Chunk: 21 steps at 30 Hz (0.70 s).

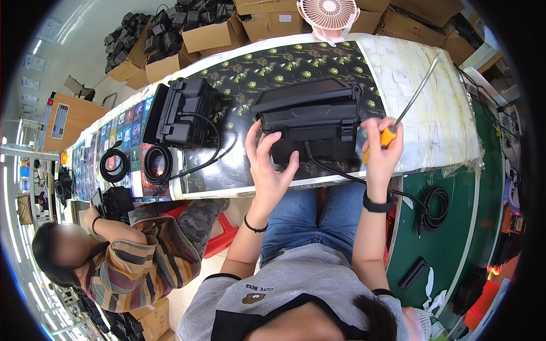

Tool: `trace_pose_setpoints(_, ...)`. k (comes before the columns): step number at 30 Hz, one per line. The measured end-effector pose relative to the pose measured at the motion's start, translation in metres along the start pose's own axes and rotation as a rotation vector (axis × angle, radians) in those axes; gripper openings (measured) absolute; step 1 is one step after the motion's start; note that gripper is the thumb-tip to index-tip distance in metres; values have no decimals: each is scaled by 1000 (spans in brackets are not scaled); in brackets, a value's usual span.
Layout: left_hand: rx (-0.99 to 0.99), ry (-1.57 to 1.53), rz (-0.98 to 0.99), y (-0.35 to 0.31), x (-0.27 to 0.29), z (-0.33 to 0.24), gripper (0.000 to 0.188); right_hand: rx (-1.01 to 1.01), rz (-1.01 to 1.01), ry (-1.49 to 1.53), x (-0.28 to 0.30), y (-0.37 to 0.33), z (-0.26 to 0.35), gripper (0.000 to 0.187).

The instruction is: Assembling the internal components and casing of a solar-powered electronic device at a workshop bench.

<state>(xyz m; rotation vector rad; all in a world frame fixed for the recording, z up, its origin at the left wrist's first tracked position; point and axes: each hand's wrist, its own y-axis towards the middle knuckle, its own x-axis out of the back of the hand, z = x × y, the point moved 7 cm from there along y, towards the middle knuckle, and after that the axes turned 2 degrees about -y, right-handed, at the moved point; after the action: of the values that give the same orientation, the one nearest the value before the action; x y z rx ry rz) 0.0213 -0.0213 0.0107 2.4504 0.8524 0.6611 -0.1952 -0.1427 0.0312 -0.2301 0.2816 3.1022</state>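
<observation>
A black plastic case (310, 116) with latches and a lid-like panel lies in front of me on the table. From its near side a black cable (330, 166) runs down to the right. My left hand (268, 162) is at the case's near left corner with its fingers spread, and the fingertips seem to touch the case. My right hand (382, 149) is closed round the orange handle of a screwdriver (420, 90), just right of the case. The screwdriver's long metal shaft points up and away to the right.
A second black case (185, 111) and coiled cables (158, 163) stand to the left. A pink fan (329, 14) is at the far edge, before cartons (213, 37) of black parts. A co-worker (136, 256) sits at left. Another coiled cable (437, 206) lies on the green surface (432, 250).
</observation>
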Motion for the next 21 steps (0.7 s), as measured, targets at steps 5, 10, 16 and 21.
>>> trace_pose_setpoints(5, 19, -22, 7, 0, 2, -2, 63, 182, 90, -298, -4, -20, 5, 20)
trace_pose_setpoints(10, -18, 10, -1, 0, 3, -2, 63, 42, 290, 205, -12, -27, 1, 24)
trace_pose_setpoints(16, 36, -37, 99, -1, 0, -1, 70, 93, 318, -44, -27, -12, 3, 27)
trace_pose_setpoints(21, -113, 164, 0, 13, 15, -30, 45, 7, 246, 101, -26, -9, -6, 26)
